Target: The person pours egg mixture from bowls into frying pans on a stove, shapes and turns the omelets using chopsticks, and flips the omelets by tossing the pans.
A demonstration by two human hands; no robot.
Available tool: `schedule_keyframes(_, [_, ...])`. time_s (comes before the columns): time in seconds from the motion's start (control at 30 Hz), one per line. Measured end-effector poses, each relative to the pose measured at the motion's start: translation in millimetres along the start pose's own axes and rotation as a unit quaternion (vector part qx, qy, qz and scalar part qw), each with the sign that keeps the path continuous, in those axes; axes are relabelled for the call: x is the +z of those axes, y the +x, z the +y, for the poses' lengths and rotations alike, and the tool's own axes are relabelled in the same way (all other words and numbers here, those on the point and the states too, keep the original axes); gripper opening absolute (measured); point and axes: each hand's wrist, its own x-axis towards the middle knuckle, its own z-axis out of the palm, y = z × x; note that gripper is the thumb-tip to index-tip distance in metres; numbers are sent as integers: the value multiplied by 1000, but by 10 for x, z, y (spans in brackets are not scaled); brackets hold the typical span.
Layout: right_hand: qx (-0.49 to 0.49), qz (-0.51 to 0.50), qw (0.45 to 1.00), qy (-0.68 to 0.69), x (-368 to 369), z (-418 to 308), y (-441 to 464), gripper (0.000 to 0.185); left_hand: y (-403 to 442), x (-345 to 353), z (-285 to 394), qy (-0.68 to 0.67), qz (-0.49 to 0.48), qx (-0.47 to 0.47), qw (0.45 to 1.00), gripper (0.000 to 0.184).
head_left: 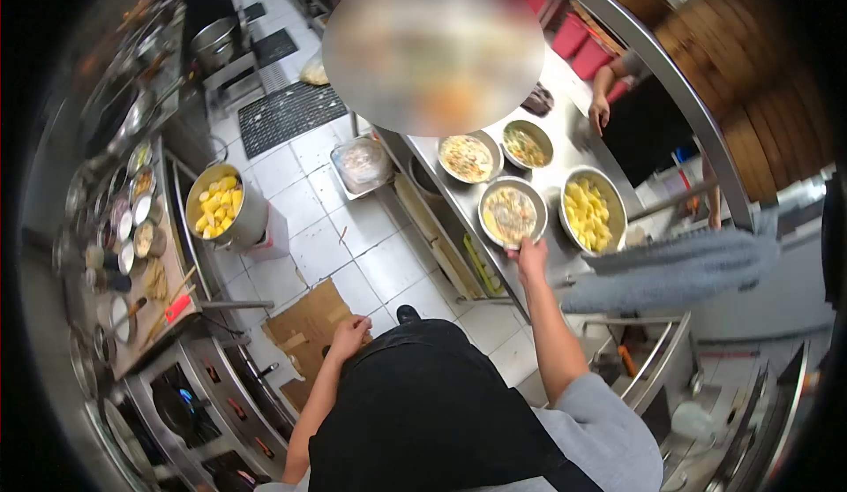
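The floor (pixel 304 170) is laid with white tiles and covered at ten o'clock by a black mat (pixel 291 119); a steel table (pixel 572 139) is set at two, a stove (pixel 190 408) at eight.

the right forearm (pixel 554 333) is stretched forward, well out from the torso (pixel 423 408), and only a slight bend is kept at the elbow. the right hand (pixel 530 258) is held in line with the forearm, its fingers closed in a grip and partly hidden. the left forearm (pixel 319 399) is held nearer the body, angled forward. the left hand (pixel 351 335) is carried low beside the torso, with its fingers loosely curled and turned inward. the two hands are set well apart, the right one farther forward.
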Motion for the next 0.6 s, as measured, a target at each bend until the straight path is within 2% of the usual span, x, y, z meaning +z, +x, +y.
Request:
schedule_keyframes(0.03, [-14,-36,999,-19,138,30,-228,29,-114,-99,58,-39,6,15,999,41])
schedule_keyframes(0.07, [15,-75,996,-33,257,65,-355,29,-269,-173,117,-78,13,28,997,40])
schedule_keyframes(0.1, [-1,-73,987,-145,-382,-646,65,28,105,899,502,-174,-28,65,982,39])
schedule_keyframes(0.17, [44,-153,973,-169,41,-498,-132,27,-212,519,887,-193,24,96,976,37])
schedule_keyframes(0.23, [61,-242,951,-183,600,-393,-425,25,-451,334,929,-231,69,92,966,36])
schedule_keyframes(0.4, [36,-431,880,-195,1703,-57,-658,25,-915,227,561,-334,193,74,920,34])
schedule_keyframes(0.43, [45,-471,851,-227,1886,-32,-832,25,-1140,226,479,-336,221,58,914,34])
schedule_keyframes(0.53, [23,-501,828,-251,2540,249,-1127,25,-1566,219,243,-359,298,35,884,34])
schedule_keyframes(0.6, [21,-566,787,-244,2902,452,-1489,25,-1810,246,-21,-385,341,19,858,35])
